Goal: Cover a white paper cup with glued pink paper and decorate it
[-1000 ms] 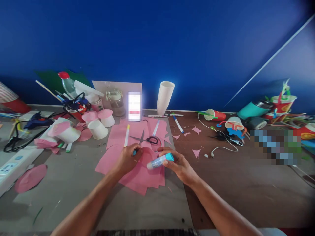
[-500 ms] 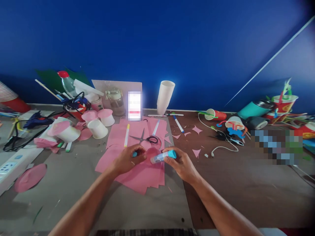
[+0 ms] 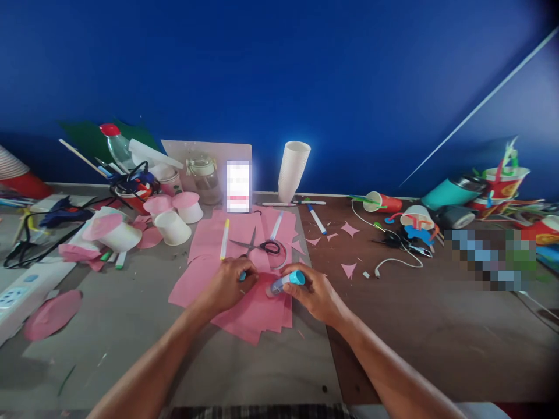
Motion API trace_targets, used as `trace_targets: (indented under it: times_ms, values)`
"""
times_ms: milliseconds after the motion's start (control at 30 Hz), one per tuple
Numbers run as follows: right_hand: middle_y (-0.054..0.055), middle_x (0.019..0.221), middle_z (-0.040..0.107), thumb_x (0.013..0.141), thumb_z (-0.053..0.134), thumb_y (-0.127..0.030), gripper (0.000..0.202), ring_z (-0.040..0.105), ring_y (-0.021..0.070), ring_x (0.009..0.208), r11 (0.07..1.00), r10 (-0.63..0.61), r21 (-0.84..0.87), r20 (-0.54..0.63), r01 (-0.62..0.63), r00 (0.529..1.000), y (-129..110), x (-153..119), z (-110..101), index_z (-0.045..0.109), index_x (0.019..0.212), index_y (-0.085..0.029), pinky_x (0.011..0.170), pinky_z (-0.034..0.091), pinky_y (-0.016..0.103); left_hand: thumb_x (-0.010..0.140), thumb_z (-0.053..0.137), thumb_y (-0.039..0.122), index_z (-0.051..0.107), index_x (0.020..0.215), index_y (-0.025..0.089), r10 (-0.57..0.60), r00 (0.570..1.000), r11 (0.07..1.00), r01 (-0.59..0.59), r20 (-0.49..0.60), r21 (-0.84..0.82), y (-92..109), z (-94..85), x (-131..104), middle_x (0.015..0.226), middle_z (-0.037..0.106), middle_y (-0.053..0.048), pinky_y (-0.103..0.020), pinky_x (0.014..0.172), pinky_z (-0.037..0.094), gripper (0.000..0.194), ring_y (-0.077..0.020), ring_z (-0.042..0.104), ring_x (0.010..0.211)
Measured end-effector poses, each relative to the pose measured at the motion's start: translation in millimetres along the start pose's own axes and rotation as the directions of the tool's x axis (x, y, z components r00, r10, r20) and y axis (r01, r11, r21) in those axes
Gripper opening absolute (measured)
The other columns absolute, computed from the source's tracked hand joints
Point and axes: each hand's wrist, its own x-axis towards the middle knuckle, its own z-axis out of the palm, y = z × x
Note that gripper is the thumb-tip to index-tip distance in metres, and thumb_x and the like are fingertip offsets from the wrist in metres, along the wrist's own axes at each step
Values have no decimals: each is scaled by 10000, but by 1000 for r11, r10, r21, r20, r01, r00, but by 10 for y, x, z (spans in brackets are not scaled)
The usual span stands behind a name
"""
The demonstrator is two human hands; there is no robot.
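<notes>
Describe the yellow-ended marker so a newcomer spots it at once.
Below the blue wall, find the pink paper sheets. On them, just left of the open scissors, lies a slim white marker. Its yellow ends set it apart from the blue-ended marker on the brown tabletop.

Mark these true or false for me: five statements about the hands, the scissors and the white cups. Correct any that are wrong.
1. The right hand holds a glue stick. True.
2. The left hand is empty. False: it holds a small blue piece.
3. The scissors lie on the pink sheets. True.
4. The blades are closed together. False: they are spread apart.
5. The stack of white cups stands beyond the pink sheets. True.
</notes>
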Motion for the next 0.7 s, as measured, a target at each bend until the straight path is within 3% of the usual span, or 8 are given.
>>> trace_targets:
  times_ms: [100,467,700]
  values:
    - [61,971,701,881,671,-509,309,652,217,915,996,-80,-47,-38,79,996,18,2,0,694,950,-209,827,509,312,838,535,198,595,663,193,-26,1000,999,26,-3,29,-34,15,1,647,644,14,-273,663,390,185,-136,550,609]
    - [45,874,734,893,633,-344,189,640,179,746,985,-35,-166,51,43,998,-37,-41,100,665,1000,-191,690,488,274,855,511,206,590,678,200,-13,999,993,9,36,121,-104,85,-8,719,704,8,-302,780,408,194,-146,607,656]
    - [68,913,738,882,653,-253,117,668,225,839,975,-97,-195,51,106,994,-47,-72,224,657,988,-204,733,509,306,870,517,230,570,656,208,-16,999,988,12,28,156,-69,68,-16,656,652,22,-291,733,392,221,-142,558,628]
